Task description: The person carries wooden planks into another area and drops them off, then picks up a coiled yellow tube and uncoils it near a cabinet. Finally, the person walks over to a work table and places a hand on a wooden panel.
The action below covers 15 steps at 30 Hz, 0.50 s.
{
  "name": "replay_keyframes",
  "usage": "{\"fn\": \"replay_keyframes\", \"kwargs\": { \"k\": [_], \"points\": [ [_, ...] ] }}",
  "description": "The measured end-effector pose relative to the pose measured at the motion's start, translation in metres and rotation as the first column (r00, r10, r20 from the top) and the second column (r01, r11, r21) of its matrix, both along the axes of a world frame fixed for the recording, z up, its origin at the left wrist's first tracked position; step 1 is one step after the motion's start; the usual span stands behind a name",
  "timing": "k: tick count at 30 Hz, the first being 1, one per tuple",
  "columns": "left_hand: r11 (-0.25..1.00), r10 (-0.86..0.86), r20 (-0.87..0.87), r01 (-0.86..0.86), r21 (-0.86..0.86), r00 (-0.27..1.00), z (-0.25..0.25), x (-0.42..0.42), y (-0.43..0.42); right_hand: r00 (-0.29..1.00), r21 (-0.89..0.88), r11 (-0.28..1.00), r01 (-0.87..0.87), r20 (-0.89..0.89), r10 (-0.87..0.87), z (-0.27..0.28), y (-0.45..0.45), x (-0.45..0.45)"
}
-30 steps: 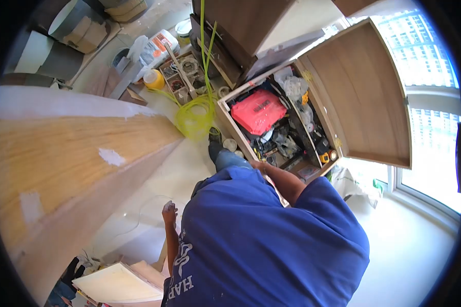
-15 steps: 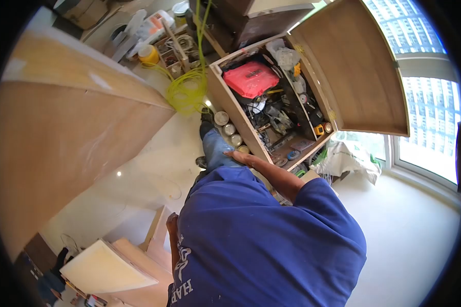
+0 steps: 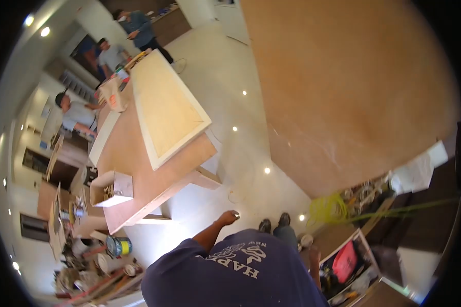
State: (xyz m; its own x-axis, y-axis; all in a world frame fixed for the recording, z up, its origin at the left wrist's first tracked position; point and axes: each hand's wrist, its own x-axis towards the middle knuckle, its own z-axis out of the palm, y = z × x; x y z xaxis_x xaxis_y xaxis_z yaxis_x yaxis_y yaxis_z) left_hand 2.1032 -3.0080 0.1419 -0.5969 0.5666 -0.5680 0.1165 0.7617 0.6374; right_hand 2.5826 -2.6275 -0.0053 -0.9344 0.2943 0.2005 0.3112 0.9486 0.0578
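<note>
My left hand [image 3: 229, 217] is held out over the pale floor, its fingers curled round a small light-coloured bit that I cannot make out. Low at my right side hangs my right hand [image 3: 314, 254], seen end-on, its fingers loosely extended and no object visible in it. Close to that hand is an open wooden tool box [image 3: 362, 240] with a red case [image 3: 344, 262] and other tools inside. A round can [image 3: 307, 240] stands on the floor between my leg and the box.
A plywood-topped worktable [image 3: 179, 180] carries a cream framed panel [image 3: 166, 107] and a small open box [image 3: 119, 187]. A large wooden panel [image 3: 353, 92] rises at the right, with a yellow-green hose [image 3: 328, 209] beside it. Several people stand around the table's far end.
My view has swung left, from the tool box to the worktable and the people. My left hand has come forward from my side. The box now sits at the lower right.
</note>
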Motion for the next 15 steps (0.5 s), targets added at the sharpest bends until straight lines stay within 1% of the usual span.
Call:
{"fn": "replay_keyframes", "kwargs": {
  "k": [1,2,3,4,5,6,7,8,10,11,12,13,14,15],
  "points": [
    [1.0,-0.015,-0.023,0.015,-0.018,1.0,-0.006,0.012,0.011,0.972,-0.447,0.869,0.214,0.185,-0.144,-0.035,0.023,0.022],
    [0.999,-0.025,-0.046,0.023,-0.034,0.999,-0.009,0.013,0.013,0.914,-0.08,0.996,0.029,0.405,0.006,-0.035,0.031,0.029],
    [1.0,-0.018,-0.087,0.017,-0.013,0.996,-0.005,0.016,0.013,0.952,-0.273,0.953,0.134,0.303,-0.046,-0.029,0.04,0.029],
    [1.0,-0.016,-0.124,0.016,0.004,0.992,0.0,0.022,0.013,0.891,-0.3,0.953,0.053,0.444,0.091,-0.019,0.056,0.03],
    [0.999,0.027,-0.104,-0.03,-0.025,0.994,0.004,0.025,0.01,0.909,-0.358,0.921,0.156,0.417,0.008,-0.019,0.05,0.027],
    [0.996,0.066,-0.077,-0.07,-0.054,0.995,0.005,0.029,0.006,0.887,-0.357,0.927,0.116,0.457,0.065,-0.011,0.055,0.032],
    [0.994,0.062,-0.089,-0.07,-0.09,0.994,0.002,0.032,-0.001,0.859,-0.356,0.931,0.084,0.499,0.113,-0.006,0.064,0.027],
    [0.99,0.054,-0.1,-0.067,-0.127,0.993,0.0,0.031,-0.008,0.854,-0.368,0.927,0.066,0.502,0.138,-0.002,0.079,0.021],
    [0.968,0.105,-0.078,-0.12,-0.222,0.991,0.013,0.036,-0.014,0.86,-0.391,0.92,0.029,0.479,0.176,-0.001,0.105,0.01],
    [0.965,0.134,-0.079,-0.149,-0.215,0.988,0.002,0.036,-0.024,0.862,-0.403,0.915,0.017,0.47,0.191,-0.002,0.118,0.003],
    [0.961,0.162,-0.077,-0.175,-0.213,0.984,0.009,0.037,-0.021,0.867,-0.414,0.91,0.004,0.455,0.203,-0.004,0.129,-0.004],
    [0.924,0.251,-0.006,-0.241,-0.296,0.968,0.016,0.038,-0.018,0.851,-0.438,0.899,0.021,0.479,0.214,-0.007,0.138,-0.011],
    [0.899,0.302,0.012,-0.281,-0.335,0.953,0.029,0.037,-0.013,0.845,-0.462,0.887,0.025,0.484,0.228,-0.011,0.145,-0.021],
    [0.903,0.323,-0.002,-0.309,-0.297,0.946,0.034,0.036,-0.009,0.834,-0.482,0.876,0.023,0.493,0.25,-0.016,0.152,-0.031]
  ]
}}
